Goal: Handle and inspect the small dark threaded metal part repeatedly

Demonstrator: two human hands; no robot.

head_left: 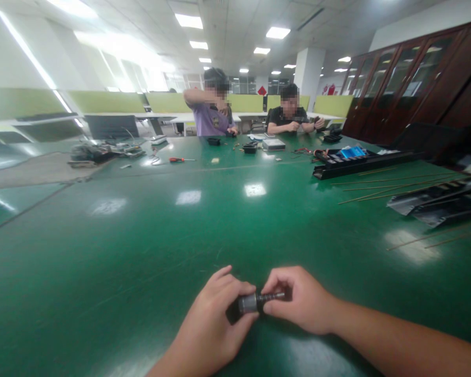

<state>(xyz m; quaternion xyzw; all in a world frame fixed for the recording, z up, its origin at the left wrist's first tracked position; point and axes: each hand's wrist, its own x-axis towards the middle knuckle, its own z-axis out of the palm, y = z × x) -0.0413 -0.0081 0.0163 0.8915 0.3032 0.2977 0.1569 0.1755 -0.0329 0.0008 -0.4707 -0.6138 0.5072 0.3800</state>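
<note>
Near the front of the green table, both of my hands meet at a small dark motor-like cylinder (249, 303) with a ridged metal shaft. My left hand (215, 314) grips the cylinder's body between thumb and fingers, one finger raised away from it. At the shaft end, my right hand (298, 298) pinches around the part with thumb and forefinger. The shaft points right, into the space between those fingers. My fingers cover part of the cylinder's ends.
The green table (141, 256) stretches ahead. Black channel-shaped housings (349, 165) and thin rods (377, 195) lie to the right. Farther off are a red screwdriver (177, 159), a black tray (250, 148) and a pile of parts (98, 152). Two people sit across.
</note>
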